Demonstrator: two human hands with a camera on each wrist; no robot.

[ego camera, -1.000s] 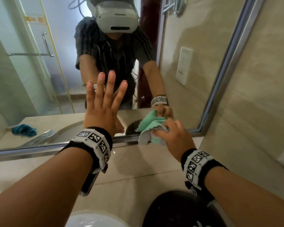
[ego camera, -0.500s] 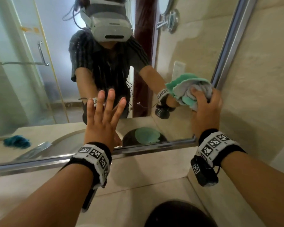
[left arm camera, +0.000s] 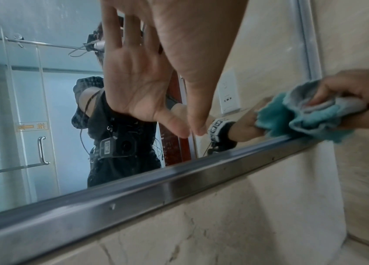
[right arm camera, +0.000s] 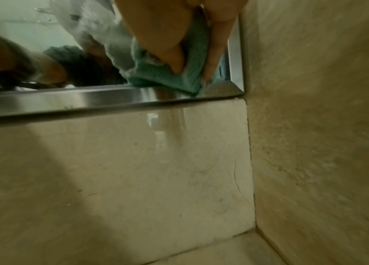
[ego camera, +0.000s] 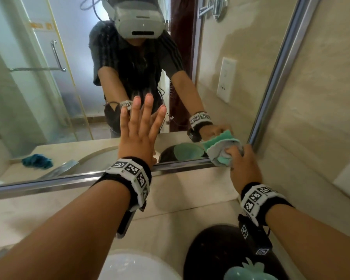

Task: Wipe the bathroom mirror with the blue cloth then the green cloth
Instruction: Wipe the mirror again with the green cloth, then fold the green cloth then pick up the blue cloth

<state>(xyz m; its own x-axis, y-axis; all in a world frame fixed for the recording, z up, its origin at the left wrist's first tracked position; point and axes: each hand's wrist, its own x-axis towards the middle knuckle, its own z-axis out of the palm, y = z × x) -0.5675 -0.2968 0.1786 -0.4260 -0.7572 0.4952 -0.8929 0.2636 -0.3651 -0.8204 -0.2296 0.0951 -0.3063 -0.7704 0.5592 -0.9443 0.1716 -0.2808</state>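
Observation:
The mirror (ego camera: 38,98) has a steel frame (ego camera: 69,179). My right hand (ego camera: 245,166) grips the bunched green cloth (ego camera: 218,153) and presses it on the glass at the mirror's bottom right corner, right above the frame. The right wrist view shows the green cloth (right arm camera: 170,78) under my fingers (right arm camera: 167,35) in that corner. My left hand (ego camera: 141,122) lies flat on the glass with straight fingers, left of the cloth. In the left wrist view the left hand (left arm camera: 201,44) meets its reflection, with the green cloth (left arm camera: 303,116) at right. The blue cloth (ego camera: 36,161) shows only as a reflection, lying on the counter.
A beige stone wall (ego camera: 321,98) meets the mirror on the right. Below me are the beige counter (ego camera: 170,219), a black round object (ego camera: 210,249) with a green shape on it, and a white basin rim (ego camera: 137,265). The mirror reflects a glass shower door.
My right hand took the green cloth from the mirror's lower middle up along the right edge, then down into the bottom right corner. The left hand stayed flat on the glass.

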